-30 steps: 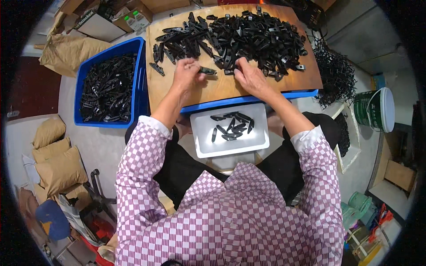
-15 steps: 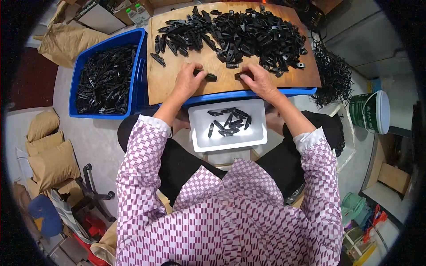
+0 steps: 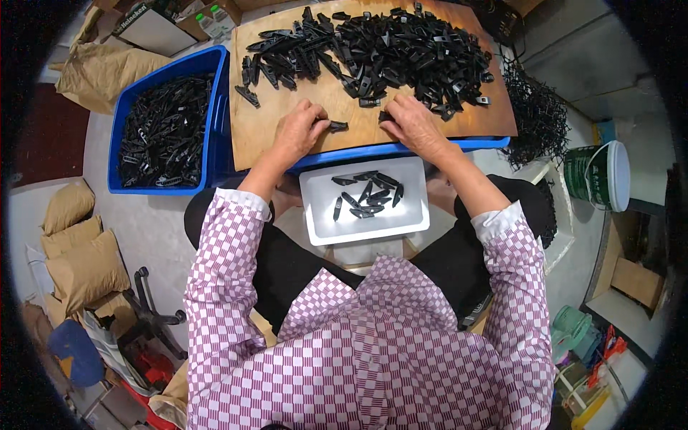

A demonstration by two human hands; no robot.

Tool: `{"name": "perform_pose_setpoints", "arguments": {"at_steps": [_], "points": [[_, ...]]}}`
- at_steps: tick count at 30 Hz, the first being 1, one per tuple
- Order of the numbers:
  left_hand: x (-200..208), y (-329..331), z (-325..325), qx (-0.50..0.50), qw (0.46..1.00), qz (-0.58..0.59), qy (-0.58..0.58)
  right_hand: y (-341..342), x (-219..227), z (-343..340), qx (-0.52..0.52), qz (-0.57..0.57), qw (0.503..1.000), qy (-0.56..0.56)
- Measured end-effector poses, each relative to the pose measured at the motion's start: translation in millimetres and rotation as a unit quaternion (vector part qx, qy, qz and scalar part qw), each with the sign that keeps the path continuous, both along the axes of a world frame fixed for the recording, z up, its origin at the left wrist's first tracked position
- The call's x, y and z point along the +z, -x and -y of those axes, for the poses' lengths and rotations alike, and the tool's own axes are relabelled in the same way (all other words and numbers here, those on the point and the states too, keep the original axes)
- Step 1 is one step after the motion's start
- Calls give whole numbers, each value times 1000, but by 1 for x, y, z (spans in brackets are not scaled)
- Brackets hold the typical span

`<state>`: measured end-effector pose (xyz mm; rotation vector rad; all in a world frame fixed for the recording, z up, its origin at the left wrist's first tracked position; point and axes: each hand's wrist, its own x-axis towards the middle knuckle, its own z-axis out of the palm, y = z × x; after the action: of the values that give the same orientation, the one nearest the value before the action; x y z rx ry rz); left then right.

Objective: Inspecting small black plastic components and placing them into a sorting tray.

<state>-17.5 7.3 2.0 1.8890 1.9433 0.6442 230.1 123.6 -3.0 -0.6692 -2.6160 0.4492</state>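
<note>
My left hand (image 3: 298, 130) is closed on a slim black plastic piece (image 3: 338, 126) that pokes out past the thumb, low over the wooden board (image 3: 272, 147). Across a short gap, my right hand (image 3: 414, 125) pinches a small black plastic piece (image 3: 385, 116), mostly covered by the fingers. Beyond my hands lies a big heap of short, wide black pieces (image 3: 412, 57), with a looser pile of slender ones (image 3: 290, 57) to its left. Below the board's near edge, a white tray (image 3: 365, 233) holds several finished-looking slim black pieces (image 3: 367, 193).
A blue bin (image 3: 218, 118) full of black parts stands left of the board. Tangled black plastic strips (image 3: 534, 118) lie at the right, near a green bucket (image 3: 596, 175) with a white lid. Brown paper sacks (image 3: 86, 269) and a chair base (image 3: 150, 308) are at the lower left.
The piece in my left hand lies flatter and shows less of its length. My right hand has rolled inward over its piece. The whole view has shifted slightly.
</note>
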Motion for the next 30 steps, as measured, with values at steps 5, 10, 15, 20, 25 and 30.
{"name": "perform_pose_setpoints", "arguments": {"at_steps": [5, 10, 15, 20, 25, 30], "points": [[-7, -6, -9, -40, 998, 44, 22, 0, 5, 2, 2, 1, 1000, -15], [-13, -16, -21, 23, 1000, 15, -4, 4, 14, 7, 6, 23, 1000, 3], [-12, -13, -20, 82, 987, 137, 21, 14, 22, 15, 38, 11, 999, 22], [0, -7, 0, -17, 996, 92, 9, 21, 24, 21, 58, 37, 996, 64], [5, -11, 4, -69, 998, 12, -5, 26, 18, 31, 46, 108, 990, 74], [7, -12, 4, -68, 997, 23, -6, 31, 19, 35, 30, 108, 990, 82]]}}
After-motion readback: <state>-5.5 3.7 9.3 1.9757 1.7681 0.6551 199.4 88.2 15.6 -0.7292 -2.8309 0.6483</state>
